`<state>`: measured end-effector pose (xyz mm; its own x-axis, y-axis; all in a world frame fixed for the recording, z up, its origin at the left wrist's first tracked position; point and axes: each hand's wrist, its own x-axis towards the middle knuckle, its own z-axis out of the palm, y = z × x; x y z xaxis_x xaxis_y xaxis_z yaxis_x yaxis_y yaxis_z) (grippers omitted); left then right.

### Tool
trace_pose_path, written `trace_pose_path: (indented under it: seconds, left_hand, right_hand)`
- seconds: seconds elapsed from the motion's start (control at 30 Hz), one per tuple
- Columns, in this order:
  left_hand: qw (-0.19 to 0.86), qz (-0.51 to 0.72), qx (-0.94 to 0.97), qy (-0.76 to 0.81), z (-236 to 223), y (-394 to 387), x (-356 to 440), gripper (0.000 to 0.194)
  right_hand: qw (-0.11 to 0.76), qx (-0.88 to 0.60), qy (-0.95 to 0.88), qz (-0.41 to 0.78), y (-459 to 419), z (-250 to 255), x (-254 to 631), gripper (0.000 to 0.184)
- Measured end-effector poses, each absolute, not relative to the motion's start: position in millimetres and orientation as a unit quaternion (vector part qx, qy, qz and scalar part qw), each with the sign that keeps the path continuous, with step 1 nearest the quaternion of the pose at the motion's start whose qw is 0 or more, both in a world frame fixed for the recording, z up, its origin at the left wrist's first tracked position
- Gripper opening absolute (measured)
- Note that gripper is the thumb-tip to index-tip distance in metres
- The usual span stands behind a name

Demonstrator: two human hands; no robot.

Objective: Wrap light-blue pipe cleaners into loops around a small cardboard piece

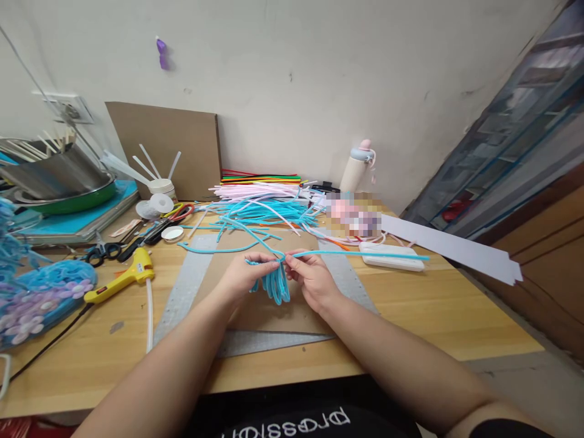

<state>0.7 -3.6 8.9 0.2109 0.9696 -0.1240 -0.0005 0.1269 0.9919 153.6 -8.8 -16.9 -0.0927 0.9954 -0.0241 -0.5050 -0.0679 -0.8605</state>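
A bundle of looped blue pipe cleaners [277, 288] hangs between my two hands above a brown cardboard sheet [274, 319]. My left hand [249, 272] pinches the bundle near its top from the left side. With thumb and fingers closed, my right hand [311, 277] grips a blue pipe cleaner [360, 254] at the top of the loops; its long end sticks out to the right. Another blue length runs up and left from the same spot. Loose blue pipe cleaners [269, 213] lie in a pile behind my hands.
A grey cutting mat [182, 298] lies under the cardboard. Leftward are a yellow glue gun [123, 280], black scissors [104, 249] and a blue flowered piece [41, 298]. A white power bank-like box [392, 258] and a bottle [356, 170] stand to the right.
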Motion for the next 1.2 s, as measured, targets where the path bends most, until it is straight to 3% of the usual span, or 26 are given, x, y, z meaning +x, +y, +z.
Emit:
trace_pose_path:
  seconds: [0.47, 0.77, 1.03, 1.2]
  left_hand:
    - [0.626, 0.413, 0.496, 0.437, 7, -2, 0, 0.025]
    - [0.724, 0.333, 0.428, 0.427, 14, -5, -7, 0.021]
    - [0.57, 0.398, 0.54, 0.475, 17, -10, -1, 0.022]
    - [0.433, 0.444, 0.617, 0.486, 22, -16, 6, 0.02]
  right_hand:
    - [0.547, -0.363, -0.446, 0.608, -9, -15, 156, 0.02]
    - [0.505, -0.311, -0.727, 0.345, -5, -1, 173, 0.019]
    - [0.526, -0.412, -0.677, 0.309, -7, -7, 169, 0.009]
    - [0.517, -0.449, -0.57, 0.455, -9, -6, 165, 0.019]
